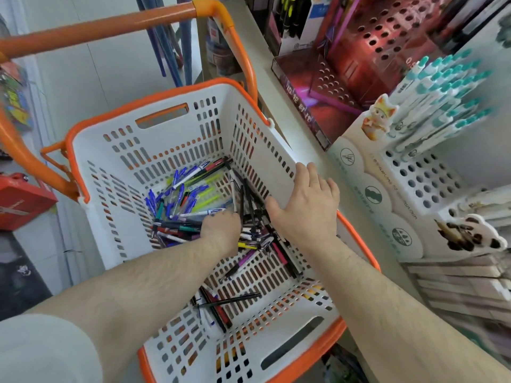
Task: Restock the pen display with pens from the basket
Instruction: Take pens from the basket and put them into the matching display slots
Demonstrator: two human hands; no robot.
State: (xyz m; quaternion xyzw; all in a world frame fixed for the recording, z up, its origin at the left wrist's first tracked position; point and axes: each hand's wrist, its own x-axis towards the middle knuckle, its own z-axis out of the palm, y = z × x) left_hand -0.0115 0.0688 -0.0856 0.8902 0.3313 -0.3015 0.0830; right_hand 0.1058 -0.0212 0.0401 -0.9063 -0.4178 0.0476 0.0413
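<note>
I see the loose pens (190, 205) heaped on the floor of the white basket (116, 172) with its orange rim, and my left hand (221, 228) is down among them, its fingers buried in the pile so I cannot tell whether they are pinching one. My right hand (304, 203) rests flat on the basket's right wall, fingers straight and slightly apart over the rim. Just right of the basket on the shelf stand the white pen display (414, 172), teal-capped pens (448, 87) filling its far rows, and farther off a red display (367, 48).
</note>
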